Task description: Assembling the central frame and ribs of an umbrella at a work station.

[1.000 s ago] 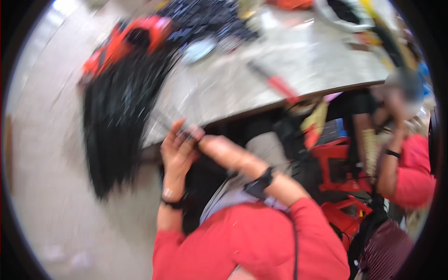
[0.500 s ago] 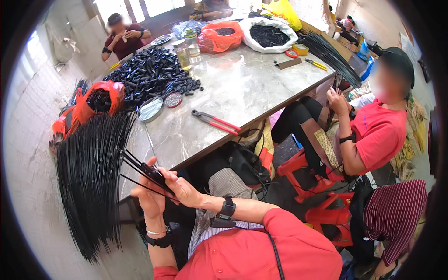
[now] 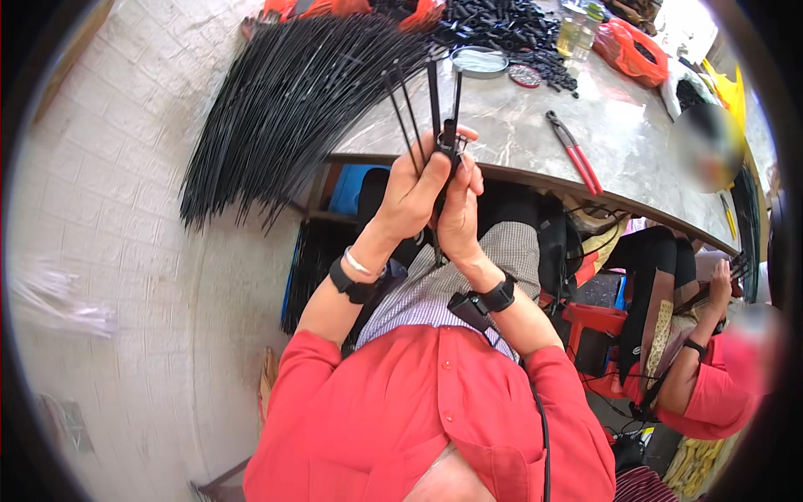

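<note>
My left hand (image 3: 408,197) is closed around several thin black rods (image 3: 435,94), which fan up out of the fingers over the table's near edge. My right hand (image 3: 459,211) is pressed up close beside it, its fingers bent around the base of the same rods. Between the fingertips sits a short black piece (image 3: 450,134) with a small shiny metal bit next to it. The lower ends of the rods are mostly hidden by my palms. Left of my hands, a big sheaf of long thin black rods (image 3: 280,109) hangs over the table edge.
On the marble-patterned table (image 3: 510,125) lie red-handled pliers (image 3: 575,153), a round tin (image 3: 479,61), a small red dish (image 3: 524,76) and a heap of short black parts (image 3: 502,29). A red bag (image 3: 631,52) stands farther back. A co-worker (image 3: 711,376) sits at the right.
My view has tilted down and turned left. My hands have come together, the rods now point upward, and my left hand, looser before, is closed around them.
</note>
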Tool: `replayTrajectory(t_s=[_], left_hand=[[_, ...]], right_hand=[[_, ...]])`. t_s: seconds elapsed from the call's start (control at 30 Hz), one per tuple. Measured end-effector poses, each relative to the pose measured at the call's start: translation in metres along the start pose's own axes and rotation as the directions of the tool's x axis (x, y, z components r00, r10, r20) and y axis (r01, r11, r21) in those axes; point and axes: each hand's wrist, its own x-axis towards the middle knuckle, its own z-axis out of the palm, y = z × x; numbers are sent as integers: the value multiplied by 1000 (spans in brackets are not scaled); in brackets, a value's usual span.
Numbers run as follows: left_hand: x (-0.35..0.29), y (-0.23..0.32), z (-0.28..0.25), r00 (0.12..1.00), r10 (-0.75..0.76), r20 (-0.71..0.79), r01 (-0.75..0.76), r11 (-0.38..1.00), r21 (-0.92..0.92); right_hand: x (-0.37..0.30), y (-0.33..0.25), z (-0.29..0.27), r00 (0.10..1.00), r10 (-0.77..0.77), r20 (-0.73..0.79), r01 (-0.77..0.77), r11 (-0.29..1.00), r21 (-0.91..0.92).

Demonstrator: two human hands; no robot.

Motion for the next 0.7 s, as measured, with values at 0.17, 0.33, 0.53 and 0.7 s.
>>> replayTrajectory(t_s=[0.17, 0.33, 0.53, 0.7], left_hand=[[6, 0, -10, 984, 119, -132, -64, 928, 366], [10, 0, -80, 579, 429, -694, -28, 861, 508], [-37, 48, -150, 173, 504, -846, 72, 850, 521], [-66, 93, -180, 115, 424, -898, -48, 906, 421]], right_hand=[[13, -1, -4, 987, -160, -20, 161, 987, 17], [12, 18, -87, 1000, -13, -17, 11, 993, -115], [-34, 112, -124, 921, 254, 295, 53, 669, -741], [-52, 120, -106, 583, 717, 381, 138, 375, -917]])
